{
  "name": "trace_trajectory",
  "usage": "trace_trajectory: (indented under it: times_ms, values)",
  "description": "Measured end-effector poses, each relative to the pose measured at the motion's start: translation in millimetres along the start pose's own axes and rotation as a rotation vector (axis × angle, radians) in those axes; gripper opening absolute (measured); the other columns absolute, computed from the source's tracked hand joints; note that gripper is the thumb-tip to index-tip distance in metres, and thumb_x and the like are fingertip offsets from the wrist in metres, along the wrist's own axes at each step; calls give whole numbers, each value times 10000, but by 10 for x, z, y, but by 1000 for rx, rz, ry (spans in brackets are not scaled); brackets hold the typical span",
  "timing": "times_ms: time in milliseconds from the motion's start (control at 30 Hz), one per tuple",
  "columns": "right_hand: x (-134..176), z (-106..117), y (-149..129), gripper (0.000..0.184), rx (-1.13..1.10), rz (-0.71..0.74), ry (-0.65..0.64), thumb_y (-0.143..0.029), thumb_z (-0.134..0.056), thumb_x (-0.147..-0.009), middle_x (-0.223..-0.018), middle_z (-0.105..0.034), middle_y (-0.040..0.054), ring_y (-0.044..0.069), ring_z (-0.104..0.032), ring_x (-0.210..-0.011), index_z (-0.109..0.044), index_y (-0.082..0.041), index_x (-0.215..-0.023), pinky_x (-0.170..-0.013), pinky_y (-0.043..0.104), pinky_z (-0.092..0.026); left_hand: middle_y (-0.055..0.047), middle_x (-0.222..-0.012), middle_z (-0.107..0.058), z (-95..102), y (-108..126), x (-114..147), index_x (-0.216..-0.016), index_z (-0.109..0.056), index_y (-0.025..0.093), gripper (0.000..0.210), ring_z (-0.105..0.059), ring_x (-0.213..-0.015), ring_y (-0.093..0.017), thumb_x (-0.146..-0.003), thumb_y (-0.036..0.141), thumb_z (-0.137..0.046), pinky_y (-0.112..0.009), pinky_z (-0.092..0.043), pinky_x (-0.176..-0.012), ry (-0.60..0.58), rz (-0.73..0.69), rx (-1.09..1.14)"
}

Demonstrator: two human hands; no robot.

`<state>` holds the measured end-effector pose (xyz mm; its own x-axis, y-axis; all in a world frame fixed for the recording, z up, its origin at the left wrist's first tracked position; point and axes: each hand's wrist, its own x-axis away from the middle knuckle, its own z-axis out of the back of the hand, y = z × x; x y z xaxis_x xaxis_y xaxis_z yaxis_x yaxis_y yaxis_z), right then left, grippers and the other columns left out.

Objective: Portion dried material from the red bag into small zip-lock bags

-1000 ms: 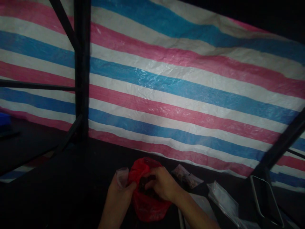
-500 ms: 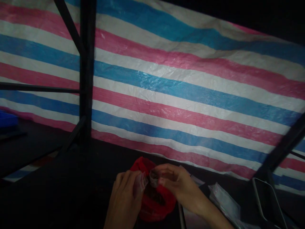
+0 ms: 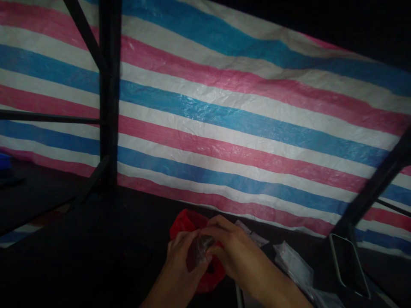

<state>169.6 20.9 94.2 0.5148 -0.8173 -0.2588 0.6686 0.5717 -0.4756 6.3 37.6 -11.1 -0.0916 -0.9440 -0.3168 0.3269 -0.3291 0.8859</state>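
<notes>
Drawing closer together than a moment ago, the left hand [image 3: 180,262] and right hand [image 3: 231,242] are meeting above the red bag [image 3: 185,220], fingers of both now pinching the small clear bag [image 3: 199,247] between them.

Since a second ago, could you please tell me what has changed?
The right hand has come up out of the red bag; the left hand has moved rightward over it, and both now meet at the clear plastic between them. The phone and the transparent bags at the right lie as before.
</notes>
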Motion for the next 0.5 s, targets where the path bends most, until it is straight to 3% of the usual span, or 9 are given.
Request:
trace_trajectory:
  times_ms: [133,333,433,500]
  values:
    - [-6,-2,-12,681,93,51,-57,104,-485,-853,-1309,-700,18,177,-640,-1223,-714,-321,-1333,-1063,287,-496,-120,-1234,-766,-55,-44,-52,-1168,-734,235,370,-677,-1186,-333,-845,407,-679,-529,-509,-1086,-25,45,143]
    - [-33,-14,-5,663,121,54,-1,106,-431,-866,-1364,-692,42,180,-651,-1243,-707,-278,-1331,-1069,298,-504,-139,-1247,-768,-79,-155,-65,-1183,-717,225,448,-678,-1208,-358,-833,500,-664,-540,-509,-1087,8,80,170]
    - [-64,-51,23,554,142,-50,50,68,-462,-883,-1359,-698,68,190,-699,-1172,-739,-244,-1247,-1007,285,-529,-144,-1305,-737,15,-196,-54,-1245,-676,224,492,-654,-1244,-345,-913,567,-557,-546,-472,-1118,52,97,166]
    - [-96,-117,41,484,225,-152,-62,54,-506,-865,-1276,-742,62,189,-743,-1070,-768,-238,-1148,-900,260,-550,-165,-1321,-716,88,-188,-18,-1243,-653,216,537,-649,-1245,-347,-954,626,-460,-556,-459,-1123,128,132,146]
